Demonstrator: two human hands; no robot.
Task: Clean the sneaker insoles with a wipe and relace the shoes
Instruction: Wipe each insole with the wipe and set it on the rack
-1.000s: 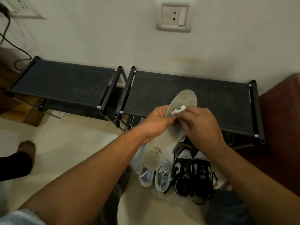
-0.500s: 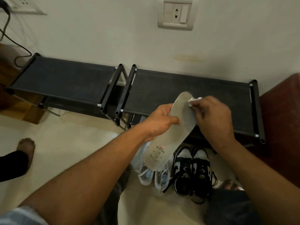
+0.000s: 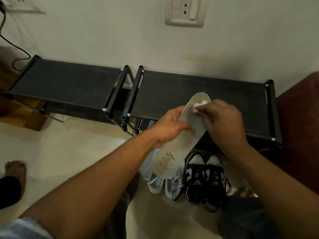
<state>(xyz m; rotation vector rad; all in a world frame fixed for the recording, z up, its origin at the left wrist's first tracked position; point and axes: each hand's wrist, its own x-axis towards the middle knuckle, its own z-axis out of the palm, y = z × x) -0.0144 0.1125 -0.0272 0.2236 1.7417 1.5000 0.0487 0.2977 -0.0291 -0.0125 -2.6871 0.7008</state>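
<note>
My left hand grips a pale grey insole by its middle and holds it up over the shoes, toe end pointing away from me. My right hand pinches a small white wipe against the insole's toe end. Under the insole, a pair of white and light blue sneakers stands on the floor, partly hidden. Beside it on the right is a black and white pair with loose laces.
Two low black fabric shoe racks stand against the wall ahead. A dark red surface lies at the right. A bare foot shows at the left on the cream floor. My knees fill the bottom edge.
My right hand carried the wipe from the insole's middle up to the toe end and now holds it just below the tip. The left hand keeps its grip.
</note>
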